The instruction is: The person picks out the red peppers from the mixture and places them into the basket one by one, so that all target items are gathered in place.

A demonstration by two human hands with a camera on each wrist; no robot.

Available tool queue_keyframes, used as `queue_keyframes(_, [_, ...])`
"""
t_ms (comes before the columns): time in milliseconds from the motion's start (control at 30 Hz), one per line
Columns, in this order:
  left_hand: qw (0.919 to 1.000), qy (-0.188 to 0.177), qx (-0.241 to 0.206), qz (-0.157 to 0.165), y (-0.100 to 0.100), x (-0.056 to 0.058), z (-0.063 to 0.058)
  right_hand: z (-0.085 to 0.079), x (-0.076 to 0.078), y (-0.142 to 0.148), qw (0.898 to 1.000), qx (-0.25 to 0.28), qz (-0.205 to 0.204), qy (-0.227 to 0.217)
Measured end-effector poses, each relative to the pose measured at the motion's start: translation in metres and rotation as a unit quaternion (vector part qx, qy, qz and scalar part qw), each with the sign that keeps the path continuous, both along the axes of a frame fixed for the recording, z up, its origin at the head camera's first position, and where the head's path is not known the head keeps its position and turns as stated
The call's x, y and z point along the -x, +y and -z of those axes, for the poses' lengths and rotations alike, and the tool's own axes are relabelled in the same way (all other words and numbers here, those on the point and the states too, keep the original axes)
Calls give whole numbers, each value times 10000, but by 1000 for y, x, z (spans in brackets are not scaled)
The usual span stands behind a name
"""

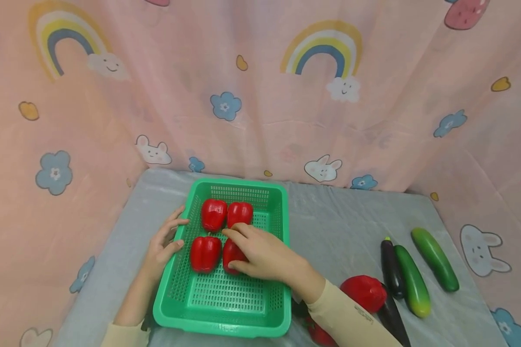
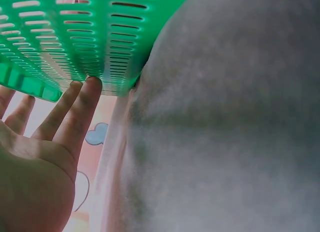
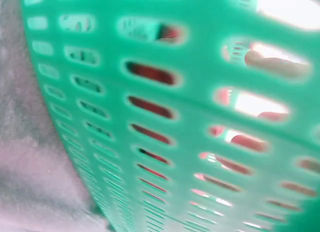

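A green plastic basket [image 1: 285,212] stands on the grey cloth, with several red bell peppers inside. Two of them, a left one [image 1: 214,215] and a right one [image 1: 239,213], sit toward its far end; another pepper [image 1: 205,254] is nearer on the left. Beside that one, my right hand [image 1: 265,251] grips a red bell pepper [image 1: 230,258], partly hidden under the fingers. My left hand [image 1: 162,246] rests against the basket's left side; in the left wrist view its fingers [image 2: 82,114] are straight and touch the slotted wall [image 2: 95,36]. The right wrist view shows mostly the basket wall [image 3: 105,122].
Right of the basket lie a larger red pepper [image 1: 363,292], a dark eggplant [image 1: 392,270], another dark eggplant [image 1: 392,318] and two green cucumbers, one inner [image 1: 412,282] and one outer [image 1: 435,259]. A red vegetable [image 1: 319,335] is partly under the right sleeve. A patterned pink curtain [image 1: 260,140] hangs behind.
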State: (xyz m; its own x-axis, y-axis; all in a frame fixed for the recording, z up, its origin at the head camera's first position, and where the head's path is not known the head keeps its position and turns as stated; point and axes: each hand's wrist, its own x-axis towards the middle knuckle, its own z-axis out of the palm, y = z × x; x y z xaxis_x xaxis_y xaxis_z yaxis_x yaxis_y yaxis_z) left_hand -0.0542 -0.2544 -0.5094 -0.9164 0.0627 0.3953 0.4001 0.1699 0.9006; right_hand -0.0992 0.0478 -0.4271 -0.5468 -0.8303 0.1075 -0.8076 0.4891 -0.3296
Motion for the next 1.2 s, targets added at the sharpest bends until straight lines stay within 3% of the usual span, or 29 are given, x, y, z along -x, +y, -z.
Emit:
queue_keyframes(333, [10000, -43, -19, -31, -2, 0, 0, -24, -18, 27, 9989, 404, 237, 23])
queue_keyframes(567, [10000, -84, -8, -22, -2, 0, 1, -28, -30, 57, 9967, 596, 523, 182])
queue_keyframes(867, [9999, -43, -70, 64, 0, 0, 1, -23, -45, 95, 9881, 745, 1330, 214])
queue_keyframes(1200, [9999, -82, -48, 96, -2, 0, 0, -19, -68, 131, 9704, 623, 2316, 272])
